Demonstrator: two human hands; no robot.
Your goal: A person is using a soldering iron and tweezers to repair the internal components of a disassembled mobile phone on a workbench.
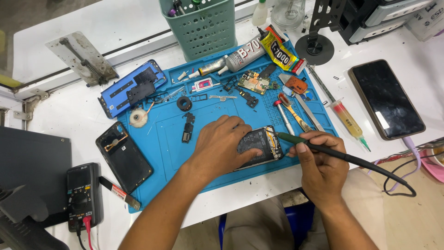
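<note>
Starting at the nine o'clock side of the bench, a black multimeter (82, 196) lies off the mat with its red lead trailing toward the viewer, and just beside it a dark phone back cover (124, 157) rests half on the blue work mat (162, 148). At about eleven o'clock a blue phone frame (132, 88) sits on the mat's corner, with a green perforated basket (202, 30) of tools at twelve. Near the middle, the left hand (222, 146) lies flat with its fingers spread, pressing down on the opened phone (260, 147), whose battery and inner parts face up. To the phone's three o'clock, the right hand (319, 169) is closed in a pen grip around a corded soldering iron (333, 153), its tip touching or nearly touching the phone's right edge; which one I cannot tell. Judging by this, the step in hand is fine work on a point inside the phone, and the next move seems to call for a steady tip and a firm hold so the phone does not slide. Farther toward two o'clock a loose circuit board (255, 82), glue tubes (240, 58) and a syringe (348, 119) lie about, and a whole dark phone (386, 99) rests off the mat.
</note>
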